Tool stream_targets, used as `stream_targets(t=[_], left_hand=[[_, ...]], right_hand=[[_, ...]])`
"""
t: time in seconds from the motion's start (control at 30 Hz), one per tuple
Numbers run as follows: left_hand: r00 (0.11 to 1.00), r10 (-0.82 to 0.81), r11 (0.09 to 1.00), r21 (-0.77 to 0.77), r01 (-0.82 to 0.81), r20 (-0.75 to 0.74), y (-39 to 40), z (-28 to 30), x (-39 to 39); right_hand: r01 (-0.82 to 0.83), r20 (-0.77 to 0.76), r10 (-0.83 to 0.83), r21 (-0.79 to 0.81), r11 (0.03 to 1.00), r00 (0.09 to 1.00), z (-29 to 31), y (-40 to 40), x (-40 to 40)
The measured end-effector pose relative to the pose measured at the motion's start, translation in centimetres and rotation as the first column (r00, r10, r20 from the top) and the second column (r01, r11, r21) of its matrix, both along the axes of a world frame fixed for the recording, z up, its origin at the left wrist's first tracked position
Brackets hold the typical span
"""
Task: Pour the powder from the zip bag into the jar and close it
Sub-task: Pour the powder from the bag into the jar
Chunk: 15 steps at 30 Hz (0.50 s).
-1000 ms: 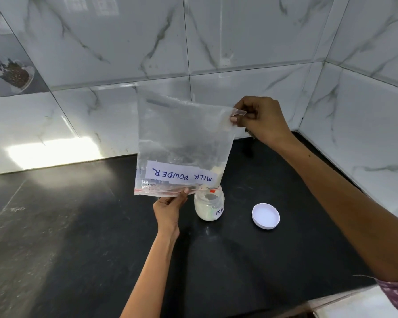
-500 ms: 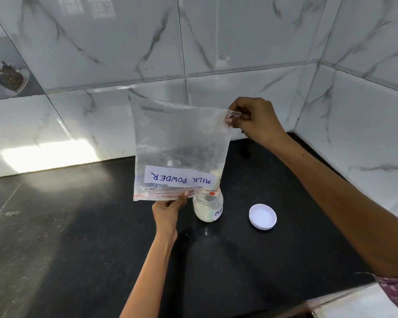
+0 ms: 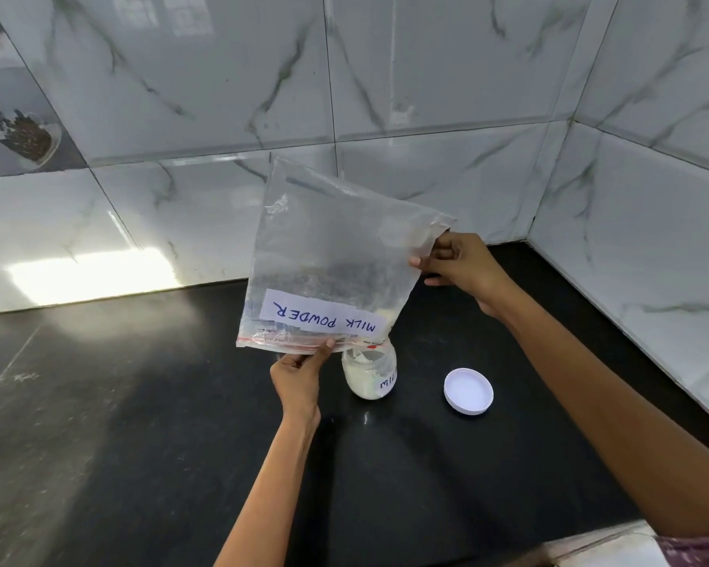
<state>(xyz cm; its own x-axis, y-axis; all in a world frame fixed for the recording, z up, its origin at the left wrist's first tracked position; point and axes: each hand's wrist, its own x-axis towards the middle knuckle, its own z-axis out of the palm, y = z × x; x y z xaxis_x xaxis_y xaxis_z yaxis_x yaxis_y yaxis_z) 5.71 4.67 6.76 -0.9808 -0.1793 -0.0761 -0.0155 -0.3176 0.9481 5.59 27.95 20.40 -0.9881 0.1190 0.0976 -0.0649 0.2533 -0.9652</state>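
Zip bag (image 3: 336, 259) upended over open jar (image 3: 369, 372) on black table (image 3: 140, 444); left hand (image 3: 297, 376) pinches zip edge, right hand (image 3: 463, 268) pinches raised corner; lid (image 3: 468, 391) beside jar

A glossy black desk (image 3: 140, 444) set into a corner of marbled white wall tiles carries a small clear jar (image 3: 370, 372), lidless and partly filled with white powder, with a round white lid (image 3: 468, 391) lying flat near the jar's right.
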Motion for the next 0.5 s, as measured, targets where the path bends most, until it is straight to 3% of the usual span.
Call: stream_targets(t=[0.3,0.5], left_hand=[[0.995,-0.016,0.998,-0.057,0.010,-0.096,-0.5,3.2,-1.5],[0.987,-0.150,0.962,-0.236,0.134,-0.050,-0.9,6.6,-4.0]], right_hand=[[0.101,-0.046,-0.104,-0.046,0.994,0.994,0.4,1.1,0.0],[0.237,-0.033,-0.245,-0.160,0.958,0.969,-0.5,2.3,0.1]])
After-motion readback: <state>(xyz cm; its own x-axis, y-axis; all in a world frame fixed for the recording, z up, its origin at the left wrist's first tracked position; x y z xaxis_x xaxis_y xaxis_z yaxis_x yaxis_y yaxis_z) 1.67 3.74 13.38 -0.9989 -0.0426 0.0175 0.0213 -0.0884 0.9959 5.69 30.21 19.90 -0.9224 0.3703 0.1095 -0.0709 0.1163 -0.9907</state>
